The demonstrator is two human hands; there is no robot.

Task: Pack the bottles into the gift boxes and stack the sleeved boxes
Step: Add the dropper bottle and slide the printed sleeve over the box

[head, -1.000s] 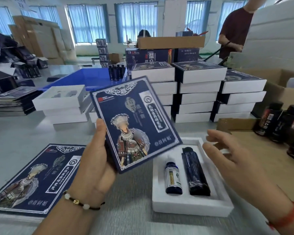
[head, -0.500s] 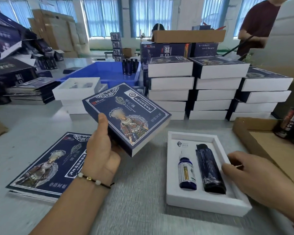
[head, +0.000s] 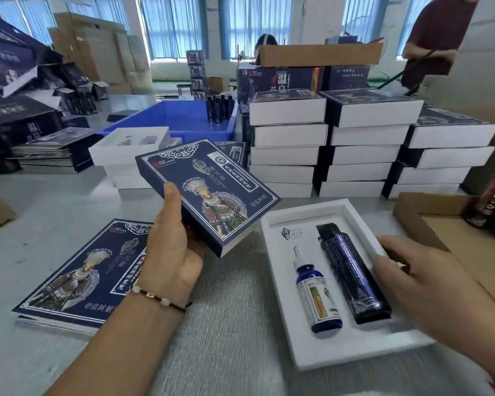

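Note:
My left hand (head: 170, 247) grips a dark blue printed sleeve (head: 212, 192) by its near corner and holds it tilted above the table. To its right a white gift box tray (head: 352, 352) lies on the table with a small blue dropper bottle (head: 316, 295) and a tall dark bottle (head: 352, 275) side by side in its slots. My right hand (head: 429, 284) grips the tray's right edge, fingers curled over the rim. Flat blue sleeves (head: 77, 275) lie in a pile at the near left.
Three stacks of sleeved boxes (head: 363, 144) stand behind the tray. White empty trays (head: 129, 150) are stacked in the middle left before a blue bin (head: 180, 121) with dark bottles. A cardboard box (head: 452, 232) with bottles sits at the right. A person (head: 440, 32) stands at the far right.
My right hand came down from above the tray and took hold of its right edge. My left hand tilted the sleeve flatter and lowered it a little toward the tray.

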